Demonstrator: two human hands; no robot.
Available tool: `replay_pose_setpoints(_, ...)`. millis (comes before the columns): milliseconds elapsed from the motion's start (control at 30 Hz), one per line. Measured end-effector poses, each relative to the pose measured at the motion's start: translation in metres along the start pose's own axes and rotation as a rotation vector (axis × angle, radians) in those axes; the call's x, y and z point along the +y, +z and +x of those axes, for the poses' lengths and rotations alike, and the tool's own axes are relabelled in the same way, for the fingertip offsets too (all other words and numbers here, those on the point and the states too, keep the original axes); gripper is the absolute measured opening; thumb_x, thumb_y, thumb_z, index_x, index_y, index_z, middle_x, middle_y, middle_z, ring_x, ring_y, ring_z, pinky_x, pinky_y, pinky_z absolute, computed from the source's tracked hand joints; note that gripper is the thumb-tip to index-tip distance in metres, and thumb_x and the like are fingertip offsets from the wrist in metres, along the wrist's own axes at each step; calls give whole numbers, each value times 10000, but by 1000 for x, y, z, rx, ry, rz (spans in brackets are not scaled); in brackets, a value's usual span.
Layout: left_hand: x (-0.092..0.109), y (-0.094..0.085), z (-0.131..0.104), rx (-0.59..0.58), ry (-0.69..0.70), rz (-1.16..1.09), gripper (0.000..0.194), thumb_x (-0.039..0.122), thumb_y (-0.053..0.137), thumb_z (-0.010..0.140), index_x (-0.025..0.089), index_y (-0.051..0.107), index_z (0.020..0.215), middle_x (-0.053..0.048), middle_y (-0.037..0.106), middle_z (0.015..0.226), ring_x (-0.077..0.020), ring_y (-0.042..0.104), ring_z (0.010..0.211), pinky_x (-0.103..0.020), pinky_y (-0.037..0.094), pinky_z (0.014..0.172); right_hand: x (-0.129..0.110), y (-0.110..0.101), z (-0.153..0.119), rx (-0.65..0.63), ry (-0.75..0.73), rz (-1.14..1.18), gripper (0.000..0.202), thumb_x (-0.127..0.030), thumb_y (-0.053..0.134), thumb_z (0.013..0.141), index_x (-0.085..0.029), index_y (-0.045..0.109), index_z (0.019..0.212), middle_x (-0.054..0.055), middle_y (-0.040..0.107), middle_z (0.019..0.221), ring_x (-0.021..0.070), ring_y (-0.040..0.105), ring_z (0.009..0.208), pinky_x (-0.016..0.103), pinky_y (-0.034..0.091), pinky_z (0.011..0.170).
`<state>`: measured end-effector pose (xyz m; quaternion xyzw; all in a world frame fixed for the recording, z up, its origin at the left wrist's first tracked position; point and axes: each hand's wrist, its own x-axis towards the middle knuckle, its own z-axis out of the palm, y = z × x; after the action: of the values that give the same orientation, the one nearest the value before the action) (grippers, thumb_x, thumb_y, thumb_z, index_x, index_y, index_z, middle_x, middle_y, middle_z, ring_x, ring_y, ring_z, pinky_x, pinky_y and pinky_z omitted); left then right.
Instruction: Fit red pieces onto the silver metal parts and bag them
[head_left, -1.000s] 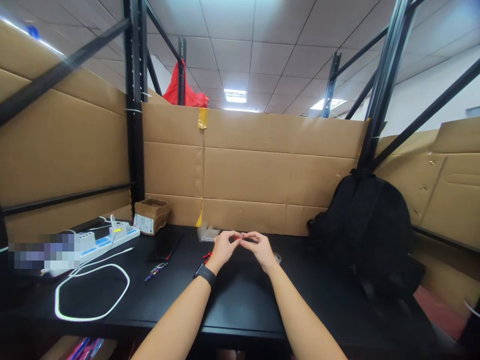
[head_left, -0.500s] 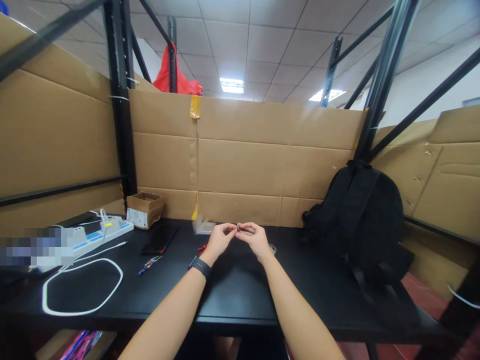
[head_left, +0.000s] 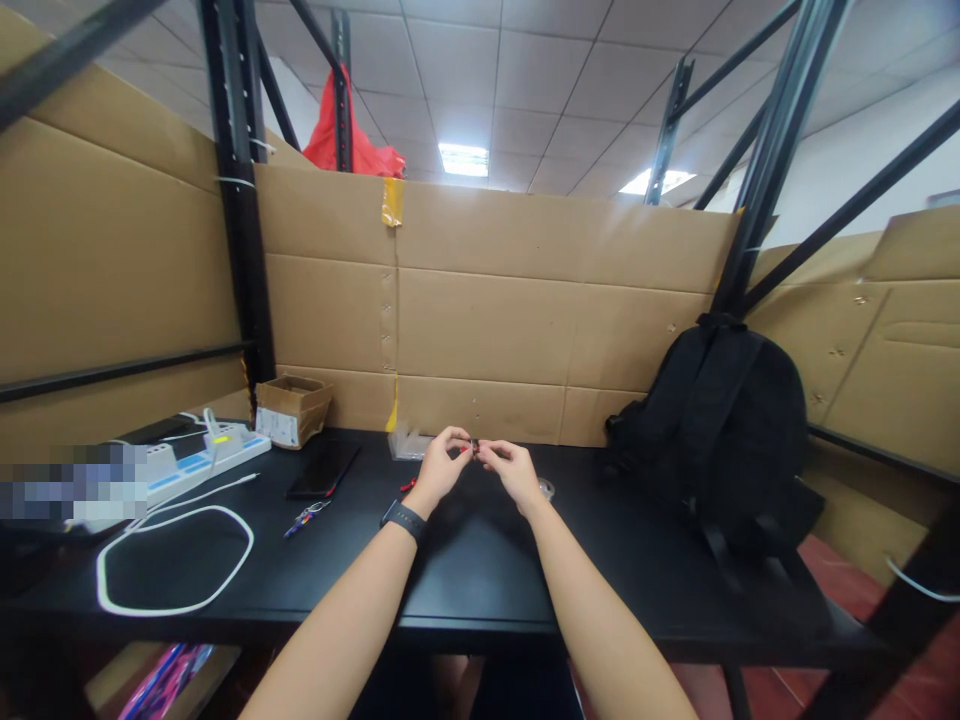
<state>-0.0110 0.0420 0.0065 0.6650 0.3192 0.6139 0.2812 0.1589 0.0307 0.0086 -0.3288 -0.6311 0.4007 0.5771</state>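
Observation:
My left hand (head_left: 441,472) and my right hand (head_left: 513,474) meet above the middle of the black table (head_left: 480,580). Thumb and fingers of both pinch a small dark piece (head_left: 475,446) between them, with a hint of red beside it. It is too small and partly covered for its kind to show. A red object (head_left: 409,485) lies on the table, mostly hidden behind my left hand. Just behind that hand sits a clear plastic box (head_left: 409,445). Close to my right wrist is a small round clear thing (head_left: 547,489), perhaps a tape roll.
On the left are a white power strip (head_left: 191,468), a looped white cable (head_left: 176,607), a black phone-like slab (head_left: 322,470), a keyring-like trinket (head_left: 306,518) and an opened cardboard box (head_left: 294,410). A black backpack (head_left: 724,430) stands right. Cardboard walls (head_left: 480,320) enclose the table.
Both hands have turned slightly, and the dark piece between the fingertips shows more clearly. The red object is more covered by my left hand. The view has shifted a little.

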Motion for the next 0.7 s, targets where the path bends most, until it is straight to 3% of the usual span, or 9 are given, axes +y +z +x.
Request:
replay_pose_setpoints(133, 4, -2, -2, -28, 7, 76, 215, 208, 670, 795, 186, 610, 1001, -42, 711, 917, -171, 699, 871, -319, 520, 879, 6, -5, 3, 34, 9, -126, 405, -519, 753, 757, -162, 765, 949, 119, 760, 978, 272, 714, 895, 372, 574, 745)
replay_pose_setpoints(300, 7, -1, -5, -39, 11, 167, 289, 249, 680, 807, 211, 614, 1085, -30, 738, 889, -198, 698, 922, -348, 494, 934, 7, -7, 3, 28, -150, -290, 234, -412, 727, 797, -186, 779, 828, 99, 754, 974, 251, 688, 954, 384, 517, 896)
replay_pose_setpoints(467, 13, -2, -6, -26, 31, 288, 312, 197, 523, 867, 235, 645, 1152, -59, 708, 1184, -201, 640, 1129, -349, 445, 1017, 1, -9, 2, 27, -197, -497, 170, -330, 677, 811, -200, 755, 735, 89, 707, 1026, 227, 666, 949, 326, 516, 803)
replay_pose_setpoints(633, 21, -4, -12, -287, 10, 562, 258, 244, 629, 796, 292, 747, 1021, -15, 752, 1097, -244, 641, 1107, -367, 418, 1018, 0, -14, 2, -47, -168, -648, 111, -197, 675, 758, -213, 744, 672, 57, 683, 995, 208, 654, 952, 336, 475, 904)
replay_pose_setpoints(700, 21, -5, -14, -323, -8, 608, 221, 256, 659, 781, 292, 768, 970, -17, 762, 1067, -252, 649, 1083, -370, 413, 1011, 1, -16, 2, -41, -139, -649, 120, -182, 658, 761, -209, 743, 681, 58, 673, 1020, 204, 648, 956, 323, 488, 867)
